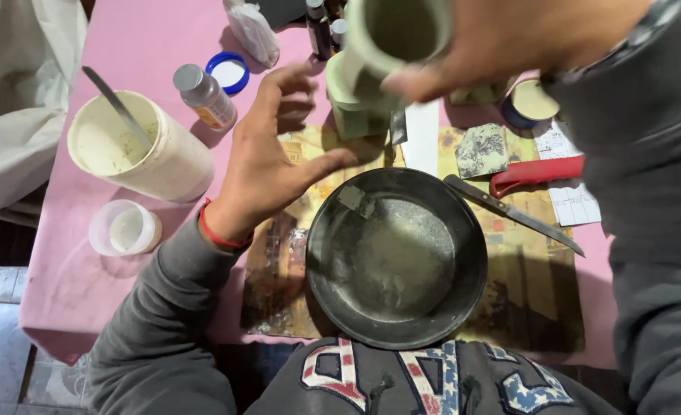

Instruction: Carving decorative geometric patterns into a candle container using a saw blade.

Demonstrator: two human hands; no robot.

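You are gripping a pale green cylindrical mould (390,34) in your right hand (502,42), fingers pinching its rim, tipped above the dark round metal pan (396,257). Below it the pan is holding only greyish residue, perhaps. Your left hand (267,165) is hovering spread, holding nothing.

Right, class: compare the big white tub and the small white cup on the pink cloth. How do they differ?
The big white tub is far larger and taller than the small white cup. The tub lies tilted with a metal tool resting in it; the cup stands upright and holds no tool. The tub sits farther from the person than the cup. Both are round, open-topped and whitish.
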